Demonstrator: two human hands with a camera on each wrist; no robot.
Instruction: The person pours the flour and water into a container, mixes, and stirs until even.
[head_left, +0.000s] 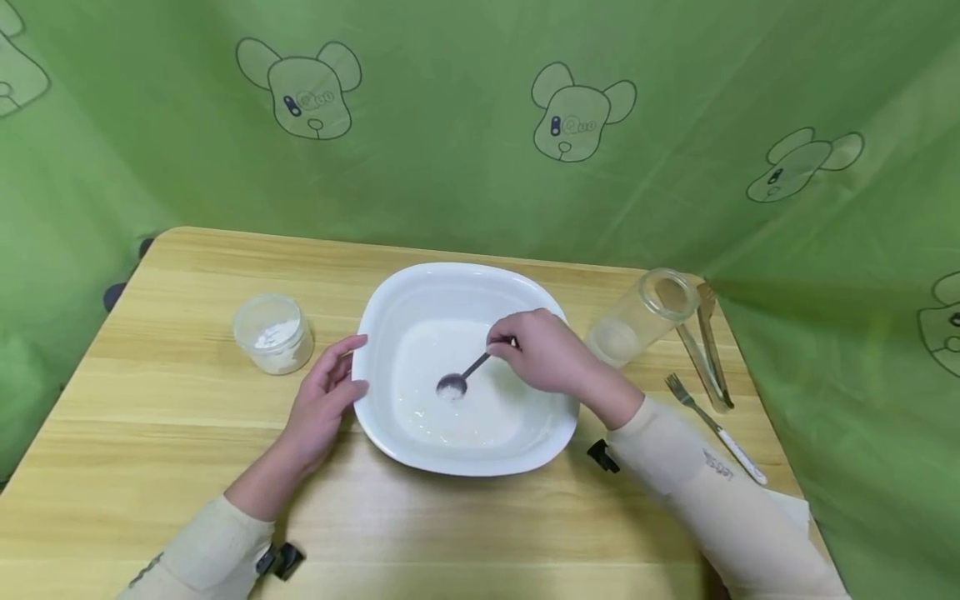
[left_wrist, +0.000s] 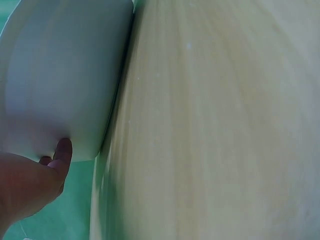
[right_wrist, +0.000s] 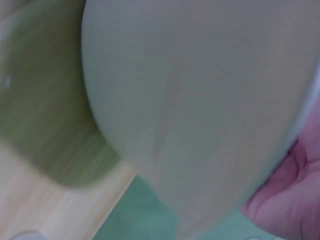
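A white basin point(head_left: 468, 460) stands mid-table in the head view, with small glints and bubbles on its floor. My left hand point(head_left: 327, 400) holds its left side, thumb and index tips at the rim. In the left wrist view a fingertip point(left_wrist: 63, 145) presses the basin's outer wall point(left_wrist: 60, 75). Above the basin's right half, my right hand point(head_left: 543, 350) pinches the handle of a dark metal spoon point(head_left: 452, 384). The spoon's round bowl is low inside the basin with something whitish in it. The basin's wall point(right_wrist: 190, 100) hides the spoon in the right wrist view.
Left of the basin stands a small clear jar point(head_left: 276, 358) of white powder. A tall clear glass jar point(head_left: 637, 321) is close to its right side. Tongs point(head_left: 705, 354) and a fork point(head_left: 712, 423) lie farther right near the table edge. A green curtain point(head_left: 450, 192) hangs behind.
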